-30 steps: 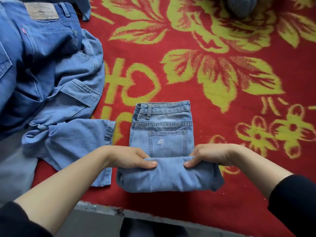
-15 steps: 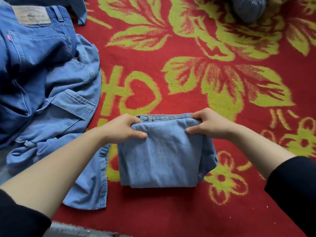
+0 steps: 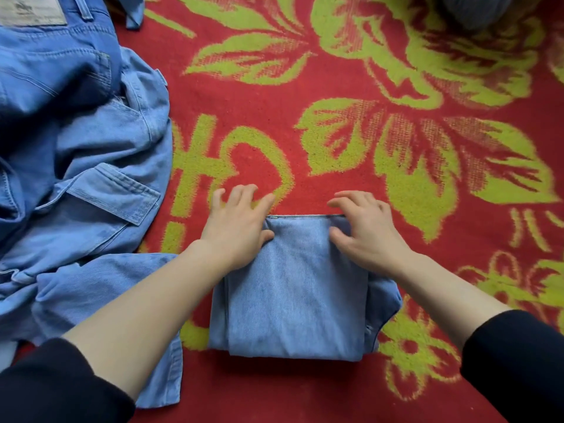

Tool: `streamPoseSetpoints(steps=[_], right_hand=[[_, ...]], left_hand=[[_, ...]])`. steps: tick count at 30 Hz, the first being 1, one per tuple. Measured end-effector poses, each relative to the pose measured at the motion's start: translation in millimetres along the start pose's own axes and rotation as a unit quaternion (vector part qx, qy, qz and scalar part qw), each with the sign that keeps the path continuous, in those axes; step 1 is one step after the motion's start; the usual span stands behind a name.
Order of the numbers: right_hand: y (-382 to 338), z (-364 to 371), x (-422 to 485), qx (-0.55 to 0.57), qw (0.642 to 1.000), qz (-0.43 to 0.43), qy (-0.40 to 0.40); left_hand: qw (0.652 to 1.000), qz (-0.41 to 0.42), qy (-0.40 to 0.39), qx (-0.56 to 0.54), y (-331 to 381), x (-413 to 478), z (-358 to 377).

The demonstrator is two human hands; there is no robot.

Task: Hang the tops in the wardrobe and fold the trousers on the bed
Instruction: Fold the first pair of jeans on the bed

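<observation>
Surface: red woven blanket with a yellow-green floral pattern (image 3: 274,96), lying flat and filling nearly the whole view. Pattern noted: large leaf cluster (image 3: 412,184) right of centre; outlined heart motif (image 3: 244,134) left of centre, with a cross-shaped stroke joined to its left side; small flower motif (image 3: 409,346) lower right. Top right, cut by the frame edge: grey-blue rounded object (image 3: 476,10) resting on the blanket; material not determinable.
</observation>
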State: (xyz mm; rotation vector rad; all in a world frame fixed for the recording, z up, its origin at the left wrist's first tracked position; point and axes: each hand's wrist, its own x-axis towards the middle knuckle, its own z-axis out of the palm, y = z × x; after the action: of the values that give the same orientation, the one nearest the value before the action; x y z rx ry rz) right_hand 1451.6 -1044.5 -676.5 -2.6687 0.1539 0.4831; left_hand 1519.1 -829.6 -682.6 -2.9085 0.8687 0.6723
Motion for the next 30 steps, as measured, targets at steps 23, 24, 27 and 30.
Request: streamPoseSetpoints(steps=[23, 24, 27, 30], right_hand=[[-94, -9, -38, -0.029, 0.945, -0.016, -0.325], [-109, -8, -43, -0.041, 0.934, -0.025, -0.354], [-156, -3, -61, -0.081, 0.897, -0.063, -0.430], [-208, 18, -89, -0.134, 0.860, -0.100, -0.481]], left_hand=[[0.894, -0.140, -0.059, -0.421, 15, -163, 26], [0.874, -0.148, -0.071, -0.457, 11, -180, 28], [0.802, -0.161, -0.126, -0.562, -1, -236, 37], [0.739, -0.179, -0.156, -0.631, -14, -297, 52]])
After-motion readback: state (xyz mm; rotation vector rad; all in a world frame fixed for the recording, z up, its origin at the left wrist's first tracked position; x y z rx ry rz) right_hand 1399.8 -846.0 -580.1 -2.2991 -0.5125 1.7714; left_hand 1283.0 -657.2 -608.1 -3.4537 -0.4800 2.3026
